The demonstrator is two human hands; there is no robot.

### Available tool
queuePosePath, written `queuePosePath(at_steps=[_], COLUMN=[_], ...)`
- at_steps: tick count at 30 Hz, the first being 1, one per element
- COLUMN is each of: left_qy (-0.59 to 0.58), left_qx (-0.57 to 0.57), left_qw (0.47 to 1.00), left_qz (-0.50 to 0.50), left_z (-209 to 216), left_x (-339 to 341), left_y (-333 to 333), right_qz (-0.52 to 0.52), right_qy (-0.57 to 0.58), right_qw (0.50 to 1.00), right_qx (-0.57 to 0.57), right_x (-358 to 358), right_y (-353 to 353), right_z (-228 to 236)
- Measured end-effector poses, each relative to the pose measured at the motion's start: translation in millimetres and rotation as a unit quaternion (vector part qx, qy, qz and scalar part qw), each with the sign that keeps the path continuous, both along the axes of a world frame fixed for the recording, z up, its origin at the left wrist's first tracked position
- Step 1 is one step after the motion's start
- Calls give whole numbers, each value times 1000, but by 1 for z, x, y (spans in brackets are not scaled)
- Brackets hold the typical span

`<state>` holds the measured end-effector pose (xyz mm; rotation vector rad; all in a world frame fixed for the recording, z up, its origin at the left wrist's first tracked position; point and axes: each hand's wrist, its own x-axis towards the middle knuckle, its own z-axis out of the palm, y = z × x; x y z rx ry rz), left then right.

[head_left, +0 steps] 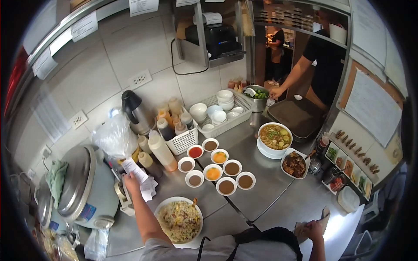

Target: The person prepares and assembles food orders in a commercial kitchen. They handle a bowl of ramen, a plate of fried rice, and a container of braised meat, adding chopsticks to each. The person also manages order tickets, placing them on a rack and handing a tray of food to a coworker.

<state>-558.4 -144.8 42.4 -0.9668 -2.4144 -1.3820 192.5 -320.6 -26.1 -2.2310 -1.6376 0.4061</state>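
Note:
My left hand [132, 182] reaches out beside the rice cookers, its fingers closed on a white paper slip [136, 170]. More crumpled slips [148, 190] lie just right of that hand. Close to my left forearm stands a plate of fried rice [179, 221]. At the right, low over the counter edge, my right hand [312, 229] is closed on a brownish cloth [325, 216]; part of the cloth is hidden by the fingers. Small bowls of brown sauce [226, 186], with others of orange and red sauce, are grouped mid-counter.
A noodle soup bowl [275, 138] and a dish of dark meat [295, 164] stand at the right. Squeeze bottles [160, 150], a bowl basket [228, 122] and large rice cookers [78, 187] line the left and back. Across the pass, another person's hand [276, 92] touches a metal pot [260, 102].

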Motion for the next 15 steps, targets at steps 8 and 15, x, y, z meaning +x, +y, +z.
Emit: queuePosePath(at_steps=[8,15], left_qy=[3,92], left_qx=[-198,-381], left_qw=[980,920], left_qz=[10,13], left_z=[6,108], left_x=[13,67], left_y=[11,24], right_qz=[-23,-9], right_qy=[19,117], right_qw=[994,988], right_qx=[-109,104], right_x=[-10,-23], right_y=[25,68], right_z=[42,10])
